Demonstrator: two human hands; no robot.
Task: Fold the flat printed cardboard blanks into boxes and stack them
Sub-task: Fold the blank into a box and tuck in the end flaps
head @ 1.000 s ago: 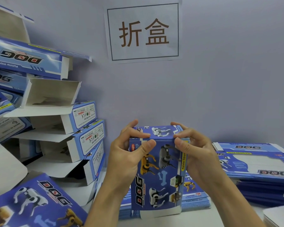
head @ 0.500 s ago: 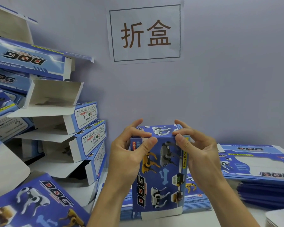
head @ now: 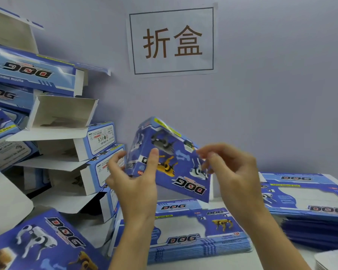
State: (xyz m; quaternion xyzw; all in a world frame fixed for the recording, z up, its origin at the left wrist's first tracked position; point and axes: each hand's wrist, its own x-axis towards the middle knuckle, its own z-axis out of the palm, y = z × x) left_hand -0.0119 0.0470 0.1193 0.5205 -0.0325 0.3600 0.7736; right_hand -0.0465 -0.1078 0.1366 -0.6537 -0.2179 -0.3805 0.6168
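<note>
We see the folded box (head: pixel 170 160) held up in the air in front of the wall, tilted, its printed blue face with the dog pictures turned toward the camera and its "DOG" lettering upside down near the lower right corner. The left hand (head: pixel 134 184) grips the box at its lower left end: the thumb (head: pixel 151 162) lies across the printed face, the other fingers curl around the end panel behind. The right hand (head: pixel 230 172) is at the box's right edge, its fingers (head: pixel 207 152) half curled and close to the cardboard; motion blur keeps us from telling whether they pinch the edge or only touch it. Below the hands a stack of flat blanks (head: pixel 193 230) lies on the white table (head: pixel 261 260), and a second stack of flat blanks (head: pixel 304 199) lies to the right, near the wall. On the left, a pile of folded boxes (head: pixel 70 141) rises against the wall, several with open white flaps facing us. Another printed box (head: pixel 37 242) lies in the lower left corner. A paper sign (head: pixel 172 40) with two brown characters is fixed to the wall above.
</note>
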